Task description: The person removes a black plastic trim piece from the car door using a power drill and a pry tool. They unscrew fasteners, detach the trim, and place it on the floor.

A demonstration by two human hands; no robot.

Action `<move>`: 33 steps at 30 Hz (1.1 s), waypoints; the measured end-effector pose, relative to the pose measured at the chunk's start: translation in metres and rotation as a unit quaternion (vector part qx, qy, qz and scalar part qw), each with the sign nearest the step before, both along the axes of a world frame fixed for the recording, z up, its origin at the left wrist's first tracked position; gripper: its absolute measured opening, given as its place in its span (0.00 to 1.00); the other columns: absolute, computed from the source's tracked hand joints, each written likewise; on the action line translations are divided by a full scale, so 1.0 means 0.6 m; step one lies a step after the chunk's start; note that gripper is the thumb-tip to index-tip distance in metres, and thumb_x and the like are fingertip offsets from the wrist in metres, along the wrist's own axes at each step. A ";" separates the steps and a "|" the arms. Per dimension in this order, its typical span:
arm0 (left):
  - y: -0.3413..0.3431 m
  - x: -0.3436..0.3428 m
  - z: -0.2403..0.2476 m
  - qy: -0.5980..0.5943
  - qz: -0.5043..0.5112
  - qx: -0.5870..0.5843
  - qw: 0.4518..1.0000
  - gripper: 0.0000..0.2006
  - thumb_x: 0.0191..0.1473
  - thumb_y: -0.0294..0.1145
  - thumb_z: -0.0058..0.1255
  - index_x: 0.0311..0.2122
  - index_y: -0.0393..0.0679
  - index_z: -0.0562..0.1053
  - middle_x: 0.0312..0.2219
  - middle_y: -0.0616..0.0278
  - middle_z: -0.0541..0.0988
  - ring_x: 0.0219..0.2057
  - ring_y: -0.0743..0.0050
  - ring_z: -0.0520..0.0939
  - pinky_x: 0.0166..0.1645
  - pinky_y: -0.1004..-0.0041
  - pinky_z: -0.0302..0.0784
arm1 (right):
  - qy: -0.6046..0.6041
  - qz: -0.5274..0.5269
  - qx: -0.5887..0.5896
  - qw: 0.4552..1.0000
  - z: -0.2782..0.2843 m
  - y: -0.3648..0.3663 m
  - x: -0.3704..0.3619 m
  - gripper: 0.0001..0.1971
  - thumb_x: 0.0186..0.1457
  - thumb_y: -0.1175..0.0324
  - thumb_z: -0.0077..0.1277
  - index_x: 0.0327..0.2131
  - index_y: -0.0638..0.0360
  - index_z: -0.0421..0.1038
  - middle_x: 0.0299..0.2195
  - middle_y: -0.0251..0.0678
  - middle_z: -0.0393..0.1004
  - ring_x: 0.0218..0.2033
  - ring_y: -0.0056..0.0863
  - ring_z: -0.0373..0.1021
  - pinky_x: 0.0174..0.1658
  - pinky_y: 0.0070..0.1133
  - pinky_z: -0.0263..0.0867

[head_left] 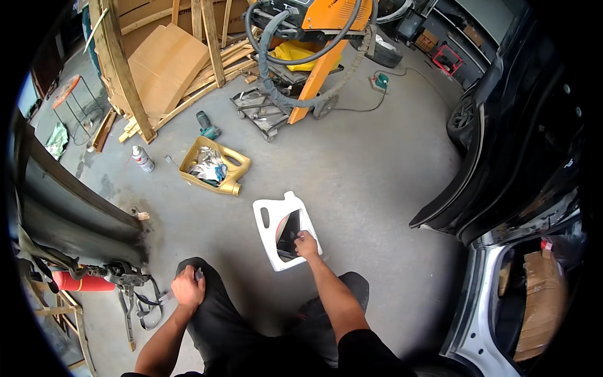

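A white plastic jug point(266, 237) with a large opening cut in its side lies on the floor before me. Dark contents point(287, 240) show inside it. My right hand point(306, 244) reaches over the opening's right edge with its fingers closed; anything in them is hidden. Resting on my left knee, my left hand point(188, 287) is closed around a slim, translucent object point(199, 274), whose kind I cannot make out. Beyond the white jug, a gold cut-open jug point(233, 155) holds small metal parts, a white cloth and something blue.
A spray can point(143, 159) and a teal cordless drill point(208, 125) stand near the gold jug. An orange machine point(333, 16) on a wheeled stand is farther back, beside wooden framing point(213, 44). An open black car door point(515, 144) borders the right; a red cylinder point(85, 281) lies left.
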State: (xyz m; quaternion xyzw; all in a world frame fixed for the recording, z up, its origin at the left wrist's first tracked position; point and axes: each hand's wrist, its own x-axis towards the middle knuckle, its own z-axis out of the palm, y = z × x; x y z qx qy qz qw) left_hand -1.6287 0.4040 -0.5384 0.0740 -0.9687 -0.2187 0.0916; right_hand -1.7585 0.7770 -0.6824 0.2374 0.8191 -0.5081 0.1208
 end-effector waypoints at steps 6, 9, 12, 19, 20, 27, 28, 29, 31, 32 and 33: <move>0.018 -0.013 0.013 -0.019 -0.024 -0.052 0.998 0.10 0.40 0.32 0.54 0.25 0.41 0.66 0.21 0.50 0.74 0.25 0.44 0.76 0.30 0.55 0.70 | 0.054 -0.009 0.095 0.994 -0.158 0.054 0.001 0.09 0.47 0.76 0.49 0.35 0.58 0.70 0.24 0.42 0.75 0.16 0.29 0.71 0.17 0.27 0.66; 0.012 -0.013 -0.027 0.034 -0.043 0.053 0.997 0.11 0.39 0.25 0.54 0.32 0.39 0.72 0.23 0.45 0.75 0.27 0.40 0.76 0.32 0.54 0.70 | -0.050 0.031 -0.096 0.994 -0.115 0.030 0.025 0.13 0.38 0.70 0.59 0.32 0.55 0.72 0.20 0.36 0.74 0.16 0.30 0.70 0.18 0.28 0.68; 0.013 -0.016 -0.037 -0.010 -0.004 -0.032 0.999 0.10 0.38 0.25 0.55 0.27 0.38 0.66 0.22 0.45 0.74 0.27 0.38 0.75 0.31 0.52 0.69 | 0.007 0.076 0.000 0.997 -0.045 -0.047 0.045 0.06 0.44 0.68 0.51 0.28 0.57 0.73 0.20 0.35 0.74 0.16 0.27 0.70 0.19 0.25 0.66; 0.055 -0.051 -0.028 -0.016 -0.040 -0.113 0.993 0.11 0.43 0.32 0.53 0.28 0.39 0.66 0.23 0.45 0.75 0.28 0.40 0.76 0.33 0.52 0.70 | 0.040 0.032 -0.055 0.997 0.111 -0.013 0.075 0.19 0.57 0.55 0.41 0.25 0.63 0.71 0.15 0.39 0.71 0.15 0.29 0.70 0.24 0.27 0.66; 0.055 -0.052 -0.030 -0.014 -0.041 -0.109 0.993 0.11 0.43 0.32 0.53 0.28 0.39 0.65 0.23 0.45 0.75 0.28 0.40 0.76 0.33 0.52 0.70 | 0.056 0.010 -0.056 0.997 0.140 -0.004 0.082 0.20 0.57 0.54 0.41 0.25 0.63 0.72 0.15 0.39 0.71 0.14 0.29 0.70 0.23 0.27 0.66; 0.050 -0.060 -0.030 -0.062 -0.106 -0.151 0.981 0.20 0.55 0.51 0.41 0.32 0.44 0.74 0.21 0.50 0.78 0.23 0.48 0.79 0.28 0.56 0.74 | 0.208 -0.143 -0.001 0.968 0.165 0.142 0.129 0.13 0.56 0.66 0.43 0.42 0.62 0.71 0.28 0.37 0.75 0.20 0.25 0.70 0.26 0.23 0.70; 0.047 -0.060 -0.037 -0.047 -0.109 -0.152 0.981 0.20 0.55 0.52 0.42 0.31 0.45 0.74 0.21 0.50 0.78 0.23 0.48 0.79 0.28 0.56 0.74 | 0.252 -0.140 0.010 0.957 0.159 0.167 0.130 0.13 0.56 0.68 0.42 0.41 0.62 0.71 0.28 0.36 0.75 0.21 0.25 0.70 0.27 0.23 0.70; 0.042 -0.059 -0.045 -0.032 -0.110 -0.154 0.981 0.19 0.55 0.52 0.42 0.31 0.45 0.74 0.20 0.51 0.78 0.22 0.49 0.79 0.27 0.56 0.73 | 0.296 -0.135 0.022 0.945 0.161 0.188 0.135 0.13 0.55 0.70 0.41 0.41 0.63 0.72 0.28 0.36 0.75 0.22 0.24 0.70 0.27 0.22 0.69; 0.028 -0.060 -0.063 0.001 -0.125 -0.179 0.976 0.19 0.55 0.51 0.42 0.30 0.45 0.74 0.19 0.52 0.77 0.21 0.51 0.79 0.25 0.57 0.73 | 0.298 -0.177 -0.063 0.936 0.198 0.223 0.152 0.12 0.55 0.72 0.40 0.38 0.63 0.73 0.26 0.34 0.75 0.27 0.22 0.70 0.28 0.19 0.68; 0.021 -0.059 -0.074 0.022 -0.132 -0.182 0.974 0.19 0.55 0.51 0.42 0.30 0.44 0.74 0.18 0.53 0.77 0.21 0.51 0.79 0.25 0.57 0.73 | 0.265 -0.203 -0.113 0.936 0.222 0.239 0.159 0.11 0.54 0.73 0.40 0.37 0.63 0.73 0.26 0.33 0.75 0.28 0.22 0.70 0.29 0.19 0.68; 0.026 -0.060 -0.068 0.041 -0.143 -0.187 0.971 0.19 0.55 0.51 0.42 0.29 0.44 0.74 0.18 0.53 0.77 0.21 0.51 0.79 0.24 0.57 0.73 | 0.229 -0.232 -0.163 0.931 0.236 0.254 0.168 0.11 0.54 0.74 0.40 0.36 0.63 0.73 0.26 0.33 0.75 0.29 0.22 0.70 0.29 0.18 0.68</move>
